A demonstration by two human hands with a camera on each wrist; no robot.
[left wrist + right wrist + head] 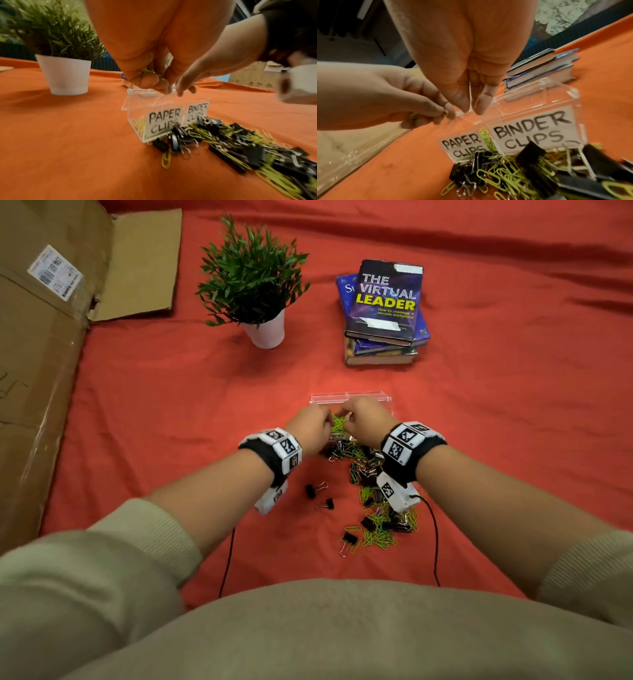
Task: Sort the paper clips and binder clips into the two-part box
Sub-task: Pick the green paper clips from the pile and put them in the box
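A clear two-part box stands with its lid tipped back; its front labels read PAPER CLIPS and BINDER CLIPS. Several yellow-green paper clips lie in the paper-clip half. My left hand hovers over that half and pinches a small bunch of green paper clips in curled fingers. Close beside it, my right hand points straight fingers down at the box rim and holds nothing. A mixed pile of black binder clips and green paper clips lies on the red cloth just in front of the box.
Two stray binder clips lie left of the pile. A potted plant and a stack of books stand behind the box. Flattened cardboard covers the left side. Wrist-camera cables trail toward me.
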